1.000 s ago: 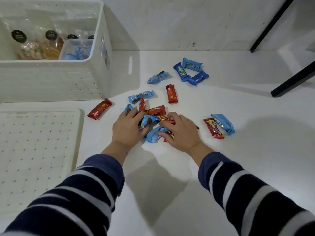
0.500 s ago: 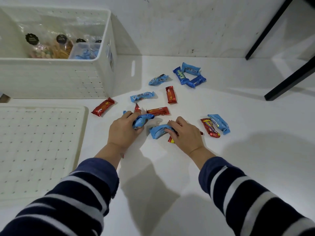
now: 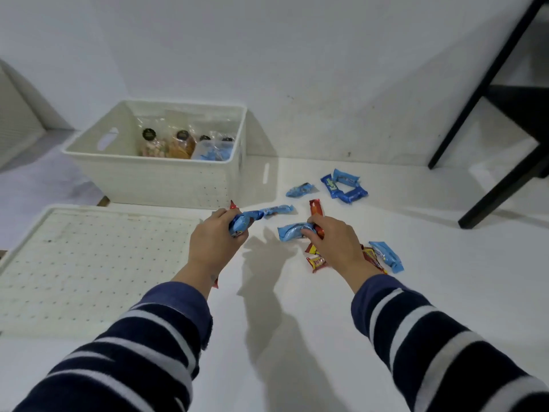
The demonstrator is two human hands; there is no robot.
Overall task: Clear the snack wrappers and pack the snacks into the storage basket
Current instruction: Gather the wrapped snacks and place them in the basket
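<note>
The white perforated plastic storage basket (image 3: 166, 176) stood on the white desk (image 3: 297, 337) beyond the left hand (image 3: 215, 248), its flat lid (image 3: 89, 263) just left of that hand. The left hand clutched a bunch of blue snack packets (image 3: 243, 223). The right hand (image 3: 334, 242) clasped a blue packet (image 3: 291, 231) and a red one; loose blue snacks (image 3: 344, 185) lay beyond it.

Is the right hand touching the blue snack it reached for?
Touching. The head view shows the right hand with fingers curled round the blue snack.
</note>
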